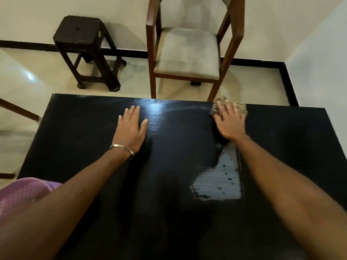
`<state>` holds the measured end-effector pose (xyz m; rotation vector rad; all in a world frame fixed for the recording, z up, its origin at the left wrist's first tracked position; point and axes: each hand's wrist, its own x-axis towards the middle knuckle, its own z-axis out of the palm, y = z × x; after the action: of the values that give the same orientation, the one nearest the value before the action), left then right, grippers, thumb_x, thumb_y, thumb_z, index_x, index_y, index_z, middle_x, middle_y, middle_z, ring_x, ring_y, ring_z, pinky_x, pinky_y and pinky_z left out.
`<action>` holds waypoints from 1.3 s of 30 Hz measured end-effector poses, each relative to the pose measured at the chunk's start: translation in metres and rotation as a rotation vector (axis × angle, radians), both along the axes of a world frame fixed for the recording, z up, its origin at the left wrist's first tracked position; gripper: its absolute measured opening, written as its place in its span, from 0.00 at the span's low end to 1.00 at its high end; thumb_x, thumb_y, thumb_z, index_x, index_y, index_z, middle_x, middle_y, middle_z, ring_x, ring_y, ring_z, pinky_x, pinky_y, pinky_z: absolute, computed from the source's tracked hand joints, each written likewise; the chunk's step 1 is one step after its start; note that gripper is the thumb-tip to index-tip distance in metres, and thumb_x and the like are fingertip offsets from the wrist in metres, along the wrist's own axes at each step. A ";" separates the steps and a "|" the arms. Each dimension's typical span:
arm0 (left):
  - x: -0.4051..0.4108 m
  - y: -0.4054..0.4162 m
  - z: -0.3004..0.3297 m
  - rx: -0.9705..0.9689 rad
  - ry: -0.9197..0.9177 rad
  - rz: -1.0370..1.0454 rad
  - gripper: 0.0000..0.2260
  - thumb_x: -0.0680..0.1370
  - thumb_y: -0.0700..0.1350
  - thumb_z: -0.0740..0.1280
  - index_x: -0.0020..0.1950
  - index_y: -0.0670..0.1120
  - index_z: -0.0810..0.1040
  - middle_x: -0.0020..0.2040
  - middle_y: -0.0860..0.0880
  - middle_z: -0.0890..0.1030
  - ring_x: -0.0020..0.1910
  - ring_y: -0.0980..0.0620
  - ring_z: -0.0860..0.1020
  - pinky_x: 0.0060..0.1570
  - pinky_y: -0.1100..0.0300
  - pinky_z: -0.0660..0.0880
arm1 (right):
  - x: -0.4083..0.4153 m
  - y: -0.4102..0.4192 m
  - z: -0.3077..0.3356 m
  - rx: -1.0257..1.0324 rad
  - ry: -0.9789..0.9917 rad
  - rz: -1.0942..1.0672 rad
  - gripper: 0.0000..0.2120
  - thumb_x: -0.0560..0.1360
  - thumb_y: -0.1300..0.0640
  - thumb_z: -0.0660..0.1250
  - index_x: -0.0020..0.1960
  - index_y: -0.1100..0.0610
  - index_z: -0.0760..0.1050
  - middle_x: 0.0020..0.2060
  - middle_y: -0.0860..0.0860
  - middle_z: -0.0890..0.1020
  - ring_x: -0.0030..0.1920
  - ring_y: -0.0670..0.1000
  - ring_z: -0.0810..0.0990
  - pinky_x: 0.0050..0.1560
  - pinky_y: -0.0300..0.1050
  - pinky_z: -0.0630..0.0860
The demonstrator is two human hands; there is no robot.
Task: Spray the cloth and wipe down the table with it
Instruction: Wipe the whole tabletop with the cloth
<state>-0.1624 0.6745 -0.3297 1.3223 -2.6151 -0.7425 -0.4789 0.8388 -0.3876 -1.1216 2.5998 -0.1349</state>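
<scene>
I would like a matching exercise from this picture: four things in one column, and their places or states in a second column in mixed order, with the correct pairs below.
Things:
1. left hand
2. right hand
3. stool
4. chair

Places or states:
A. pressing the cloth near the table's far edge
B. on the floor beyond the table, to the left
C. lying flat on the bare table top
D. on the floor just behind the table's far edge, with a pale seat

Pairs: 1-C, 2-A, 3-B, 4-D

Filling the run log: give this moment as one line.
stage: wiping | right hand: open fingers press beige crumpled cloth, far edge of black table | left hand: flat on table
</scene>
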 end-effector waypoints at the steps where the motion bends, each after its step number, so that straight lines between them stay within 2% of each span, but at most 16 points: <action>1: -0.006 0.003 0.000 0.006 0.004 -0.013 0.26 0.82 0.53 0.52 0.78 0.44 0.54 0.79 0.45 0.55 0.78 0.47 0.50 0.76 0.49 0.46 | -0.021 0.030 0.001 0.018 0.007 -0.091 0.28 0.82 0.39 0.47 0.80 0.41 0.46 0.81 0.49 0.48 0.80 0.58 0.46 0.75 0.70 0.42; 4: -0.012 0.009 -0.001 0.010 0.020 -0.029 0.26 0.83 0.53 0.52 0.78 0.44 0.54 0.78 0.46 0.55 0.78 0.48 0.50 0.76 0.49 0.46 | -0.064 0.116 0.006 0.070 0.063 -0.366 0.30 0.81 0.38 0.46 0.81 0.46 0.52 0.80 0.54 0.53 0.79 0.60 0.50 0.76 0.69 0.44; 6: -0.008 0.010 0.000 0.006 0.019 -0.037 0.26 0.83 0.53 0.52 0.78 0.44 0.54 0.79 0.46 0.55 0.78 0.48 0.50 0.76 0.48 0.46 | -0.070 0.156 0.008 0.104 0.028 -0.524 0.30 0.82 0.39 0.47 0.81 0.46 0.49 0.81 0.53 0.50 0.80 0.60 0.47 0.76 0.67 0.42; 8: -0.003 0.010 0.000 0.007 0.011 -0.039 0.26 0.83 0.53 0.52 0.78 0.45 0.54 0.79 0.46 0.55 0.78 0.48 0.50 0.76 0.48 0.46 | -0.064 0.163 0.007 0.109 -0.010 -0.608 0.29 0.83 0.40 0.47 0.81 0.45 0.46 0.81 0.52 0.47 0.80 0.59 0.44 0.75 0.68 0.40; 10: 0.004 0.010 0.001 0.014 0.007 -0.045 0.26 0.83 0.53 0.52 0.78 0.45 0.53 0.79 0.46 0.55 0.78 0.48 0.49 0.76 0.48 0.46 | -0.035 0.134 0.007 0.082 -0.001 -0.607 0.28 0.83 0.42 0.47 0.81 0.46 0.47 0.81 0.54 0.49 0.79 0.61 0.46 0.75 0.70 0.42; 13: 0.009 0.008 0.003 0.022 0.009 -0.041 0.26 0.83 0.53 0.52 0.78 0.45 0.53 0.79 0.46 0.55 0.78 0.48 0.50 0.76 0.48 0.46 | 0.051 0.063 0.006 0.048 0.131 -0.281 0.28 0.81 0.43 0.44 0.78 0.51 0.56 0.76 0.59 0.61 0.75 0.64 0.60 0.73 0.72 0.53; 16: 0.007 0.012 0.006 0.020 0.002 -0.044 0.26 0.82 0.53 0.52 0.78 0.44 0.53 0.79 0.46 0.54 0.78 0.48 0.49 0.76 0.48 0.46 | 0.184 0.010 0.003 -0.015 0.039 0.110 0.29 0.80 0.45 0.51 0.80 0.48 0.51 0.80 0.53 0.53 0.79 0.61 0.50 0.75 0.70 0.41; 19: 0.000 0.018 0.012 0.016 -0.001 -0.066 0.26 0.83 0.53 0.51 0.78 0.45 0.53 0.79 0.47 0.54 0.78 0.49 0.48 0.76 0.49 0.44 | 0.298 -0.001 0.008 -0.065 -0.057 0.531 0.26 0.81 0.44 0.53 0.79 0.46 0.58 0.80 0.50 0.57 0.79 0.60 0.50 0.74 0.72 0.40; 20: -0.004 0.020 0.013 0.016 -0.004 -0.078 0.26 0.83 0.53 0.51 0.78 0.45 0.53 0.79 0.47 0.53 0.78 0.49 0.48 0.76 0.50 0.44 | 0.313 0.006 0.009 -0.070 -0.080 0.632 0.26 0.82 0.44 0.53 0.78 0.45 0.58 0.79 0.49 0.57 0.79 0.58 0.49 0.74 0.71 0.42; 22: -0.009 0.021 0.016 0.009 -0.003 -0.097 0.26 0.83 0.53 0.52 0.78 0.45 0.53 0.79 0.47 0.53 0.78 0.49 0.49 0.76 0.49 0.45 | 0.302 0.026 0.005 -0.100 -0.112 0.678 0.26 0.81 0.43 0.54 0.79 0.44 0.57 0.80 0.47 0.56 0.80 0.55 0.48 0.76 0.68 0.42; 24: -0.012 0.024 0.017 0.003 0.001 -0.114 0.26 0.82 0.53 0.52 0.78 0.44 0.53 0.79 0.47 0.54 0.78 0.49 0.49 0.76 0.49 0.45 | 0.259 0.062 0.000 -0.108 -0.083 0.546 0.28 0.80 0.43 0.54 0.79 0.43 0.57 0.80 0.46 0.55 0.80 0.54 0.49 0.76 0.66 0.45; 27: -0.016 0.030 0.017 0.002 -0.003 -0.128 0.26 0.82 0.53 0.52 0.78 0.44 0.53 0.79 0.46 0.54 0.78 0.48 0.49 0.76 0.48 0.46 | 0.160 0.135 0.000 -0.046 0.020 0.132 0.28 0.81 0.43 0.53 0.80 0.43 0.55 0.80 0.48 0.56 0.80 0.55 0.52 0.76 0.65 0.54; 30: -0.019 0.039 0.016 0.004 -0.008 -0.145 0.26 0.82 0.53 0.52 0.78 0.44 0.53 0.79 0.46 0.54 0.78 0.48 0.49 0.76 0.48 0.46 | 0.073 0.219 0.012 0.062 0.033 -0.318 0.28 0.83 0.43 0.52 0.81 0.44 0.49 0.81 0.51 0.52 0.80 0.55 0.48 0.78 0.62 0.47; 33: -0.019 0.048 0.017 0.008 -0.007 -0.162 0.26 0.83 0.54 0.52 0.78 0.45 0.53 0.79 0.46 0.54 0.78 0.48 0.49 0.76 0.49 0.46 | 0.042 0.257 0.021 0.069 -0.066 -0.633 0.29 0.83 0.42 0.49 0.81 0.44 0.44 0.81 0.51 0.47 0.80 0.56 0.42 0.77 0.65 0.44; 36: -0.014 0.055 0.016 -0.006 -0.016 -0.174 0.26 0.83 0.54 0.52 0.78 0.45 0.53 0.79 0.46 0.54 0.78 0.48 0.49 0.76 0.49 0.46 | 0.083 0.213 0.015 0.090 -0.040 -0.613 0.29 0.83 0.45 0.51 0.81 0.46 0.46 0.81 0.53 0.49 0.80 0.59 0.46 0.77 0.66 0.44; 39: -0.013 0.065 0.014 -0.017 -0.043 -0.207 0.26 0.83 0.54 0.51 0.78 0.45 0.52 0.79 0.46 0.53 0.78 0.48 0.48 0.76 0.49 0.46 | 0.195 0.142 0.011 0.014 0.006 -0.221 0.29 0.79 0.45 0.52 0.79 0.47 0.57 0.79 0.54 0.59 0.78 0.61 0.56 0.76 0.66 0.45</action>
<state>-0.1753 0.7397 -0.3154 1.0860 -2.8164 -0.7245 -0.2843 0.9807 -0.3764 -0.8276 2.7188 -0.1621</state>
